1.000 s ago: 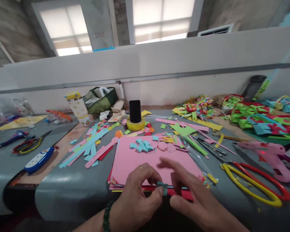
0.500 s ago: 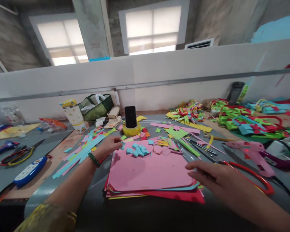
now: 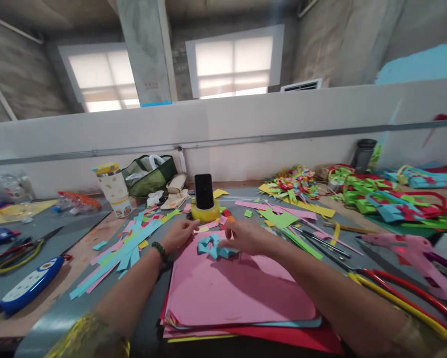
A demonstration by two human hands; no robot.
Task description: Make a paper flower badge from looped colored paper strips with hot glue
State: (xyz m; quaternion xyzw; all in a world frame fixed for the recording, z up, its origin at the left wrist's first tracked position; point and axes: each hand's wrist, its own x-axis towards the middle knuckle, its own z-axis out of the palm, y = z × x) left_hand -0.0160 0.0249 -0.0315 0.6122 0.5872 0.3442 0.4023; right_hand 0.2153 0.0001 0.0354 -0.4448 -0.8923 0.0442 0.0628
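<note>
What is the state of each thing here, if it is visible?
Phone, upright, screen dark
Tape roll, lying flat
Green bag, open on top
Tumbler, upright, lid on
Glue gun, lying on its side
Pink sheets, stacked
Light-blue pieces, clustered
Right hand, over the light-blue pieces, grip unclear
Left hand, grip unclear

A black phone (image 3: 204, 190) stands upright at a yellow tape roll (image 3: 205, 213). To its left, a white tumbler (image 3: 113, 191) with a yellow lid stands beside a green bag (image 3: 152, 181). Farther left, a blue-and-white power strip (image 3: 32, 287) lies near scissors (image 3: 41, 243) with red and yellow handles. A dark bottle (image 3: 364, 156) stands on the right, and two bright windows (image 3: 233, 64) show above the white partition (image 3: 320, 112).
</note>
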